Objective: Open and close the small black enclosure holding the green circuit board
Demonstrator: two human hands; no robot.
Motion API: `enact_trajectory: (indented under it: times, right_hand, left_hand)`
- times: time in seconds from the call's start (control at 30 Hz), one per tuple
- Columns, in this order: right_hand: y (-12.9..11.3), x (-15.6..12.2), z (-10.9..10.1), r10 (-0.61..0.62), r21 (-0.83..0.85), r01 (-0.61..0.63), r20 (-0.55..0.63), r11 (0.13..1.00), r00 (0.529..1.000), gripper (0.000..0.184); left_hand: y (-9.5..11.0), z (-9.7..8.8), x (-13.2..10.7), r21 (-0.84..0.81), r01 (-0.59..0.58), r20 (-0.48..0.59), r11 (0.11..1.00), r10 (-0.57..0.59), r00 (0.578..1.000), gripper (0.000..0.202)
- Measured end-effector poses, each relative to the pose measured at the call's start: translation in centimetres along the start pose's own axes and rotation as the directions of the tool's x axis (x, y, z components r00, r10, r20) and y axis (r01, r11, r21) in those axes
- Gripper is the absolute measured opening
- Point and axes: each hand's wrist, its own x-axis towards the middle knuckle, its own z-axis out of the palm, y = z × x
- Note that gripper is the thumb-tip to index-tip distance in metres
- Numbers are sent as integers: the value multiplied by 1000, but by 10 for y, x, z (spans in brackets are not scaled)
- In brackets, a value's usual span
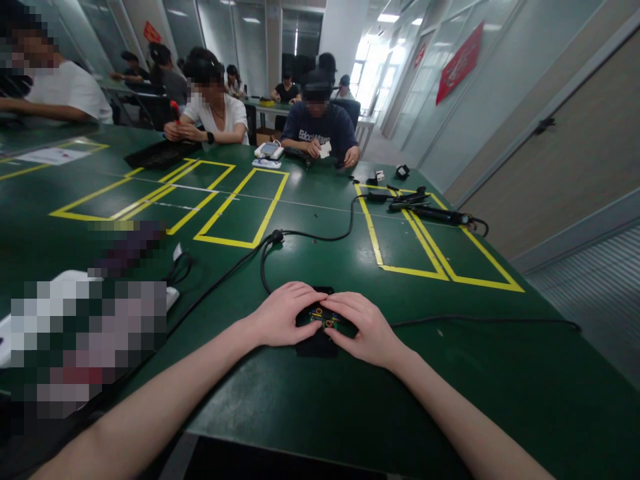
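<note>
Both hands meet near the close edge of the green worktop (pixel 250 400), over a small circuit board (pixel 329 324) with copper-coloured round parts. The board is on or just above a flat black pad (pixel 316 347), which shows beyond the hands and below them; whether the two touch is hard to tell. The left hand (pixel 285 313) comes in from the left, its fingers bent and its thumb at the board's near side. The right hand (pixel 367 323) mirrors it, so the fingers of both hands grip the board between them, the forefingers meeting at its far side. A black cable (pixel 317 238) crosses the worktop beyond the hands, passing through a splitter (pixel 277 236) and running towards a black tool (pixel 440 215) at the right, which lies across yellow tape (pixel 413 271). A thinner cord (pixel 480 319) stretches right from beside the right hand. On the left, pixelation hides several objects. Across the worktop, a person in a dark shirt (pixel 320 123) holds a pale piece (pixel 325 150), near a white device (pixel 270 149); a person in white (pixel 231 117) sits farther left, beside a black tray (pixel 160 155).
</note>
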Motion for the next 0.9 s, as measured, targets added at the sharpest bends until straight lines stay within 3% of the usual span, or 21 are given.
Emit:
enact_trajectory:
  times: [0.1,0.23,0.6,0.77,0.9]
  right_hand:
    - [-1,3,-3,19,12,-20,24,1000,1000,37]
    - [-2,5,-5,33,8,-33,17,999,999,28]
    - [-1,3,-2,109,-49,-108,23,993,994,39]
    - [3,2,-1,112,-62,-112,1,992,994,44]
    - [5,3,-4,104,-84,-106,-22,991,994,32]
  left_hand:
    - [-2,2,0,-19,12,-27,1000,-12,1000,32]
    - [-3,6,1,-38,-2,-32,999,1,999,33]
    - [-4,3,1,-66,42,-79,997,-48,996,34]
    - [-6,4,0,-17,41,-108,999,-43,993,36]
    - [-9,4,0,39,47,-130,998,-42,991,33]
